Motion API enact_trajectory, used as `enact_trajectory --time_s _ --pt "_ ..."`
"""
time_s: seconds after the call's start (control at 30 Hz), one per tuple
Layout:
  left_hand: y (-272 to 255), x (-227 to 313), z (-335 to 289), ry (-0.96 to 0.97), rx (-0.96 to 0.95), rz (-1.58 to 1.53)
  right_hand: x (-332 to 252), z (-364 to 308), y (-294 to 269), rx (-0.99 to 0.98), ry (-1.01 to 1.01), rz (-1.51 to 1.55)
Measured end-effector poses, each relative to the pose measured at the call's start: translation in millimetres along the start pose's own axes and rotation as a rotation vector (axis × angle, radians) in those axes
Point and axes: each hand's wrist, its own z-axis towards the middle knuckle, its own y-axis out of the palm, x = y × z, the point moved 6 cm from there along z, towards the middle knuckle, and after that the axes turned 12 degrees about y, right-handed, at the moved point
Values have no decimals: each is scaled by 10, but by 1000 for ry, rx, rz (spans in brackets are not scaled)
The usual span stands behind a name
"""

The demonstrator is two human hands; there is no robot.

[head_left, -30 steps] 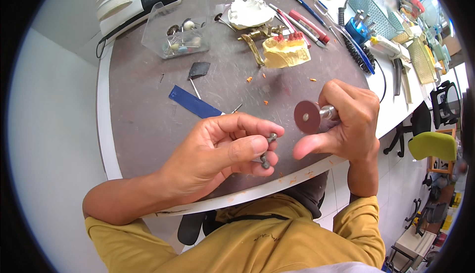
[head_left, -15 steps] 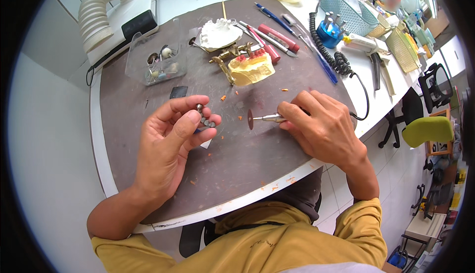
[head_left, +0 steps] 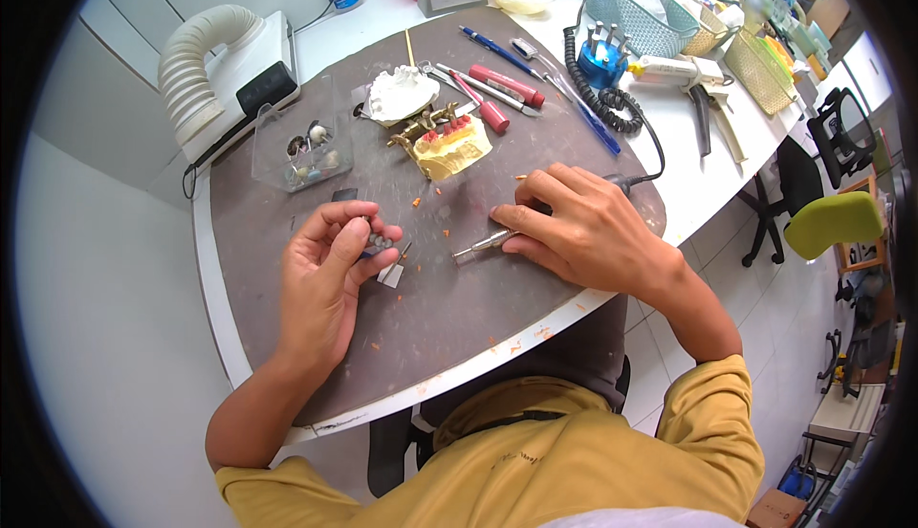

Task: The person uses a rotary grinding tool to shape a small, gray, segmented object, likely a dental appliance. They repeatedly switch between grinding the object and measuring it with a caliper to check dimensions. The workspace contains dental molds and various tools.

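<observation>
Between the thumb and fingertips of my left hand (head_left: 330, 265) is a small grey metal dental bridge (head_left: 381, 243) with a row of tooth shapes. My fingers hide part of it. In my right hand (head_left: 574, 227) is a slim silver rotary handpiece (head_left: 495, 240), its tip pointing left toward the bridge but apart from it. The disc at that tip is hard to make out now. Beside my left fingertips, a small white piece (head_left: 390, 276) lies on the mat, with a thin dark strip across it.
Beyond my hands stand a white plaster cast (head_left: 402, 96) and a yellow cast (head_left: 454, 150) in a brass articulator. A clear box (head_left: 304, 150) of polishing bits stands at left. Pens and a red marker (head_left: 507, 86) lie behind. The handpiece's cord (head_left: 650, 177) runs right. Orange crumbs dot the mat (head_left: 335, 375).
My view has shifted, so the casts and tools appear farther left. The brown disc, plain earlier, is now barely visible. Both hands keep their hold, and the white piece shows more.
</observation>
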Motion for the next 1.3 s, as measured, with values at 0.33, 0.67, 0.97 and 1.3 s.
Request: enact_trajectory --time_s 0.33,0.67,0.97,1.3 --pt "-68 36 59 62 55 17 37 -14 -67 -23 -45 48" --pt "-93 17 67 -20 84 -40 608 1168 -238 60 70 -114" --pt "116 349 -208 12 102 -57 1080 2011 583 -401 324 -187" --pt "251 124 -558 37 156 -454 1087 2001 649 -353 401 127"
